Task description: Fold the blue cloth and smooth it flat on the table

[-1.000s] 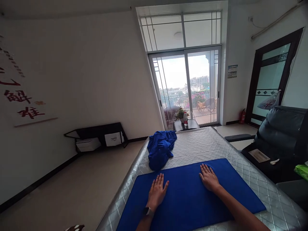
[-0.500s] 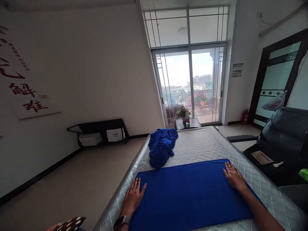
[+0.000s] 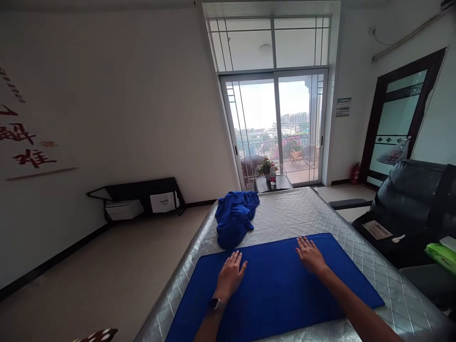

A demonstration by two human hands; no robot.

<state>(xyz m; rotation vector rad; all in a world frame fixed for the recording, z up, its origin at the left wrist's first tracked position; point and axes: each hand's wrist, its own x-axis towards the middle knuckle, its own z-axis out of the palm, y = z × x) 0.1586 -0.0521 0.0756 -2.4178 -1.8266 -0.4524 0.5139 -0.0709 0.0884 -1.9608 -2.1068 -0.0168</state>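
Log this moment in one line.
Left hand: palm down, spread blue cloth | Right hand: palm down, same cloth | Beyond left hand: crumpled blue cloth on silvery quilted surface

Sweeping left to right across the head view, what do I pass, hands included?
Red wall lettering, white box with dark logo, left hand, bottle, right hand, flat card on the chair, green packet. Both hands rest on the spread blue cloth.
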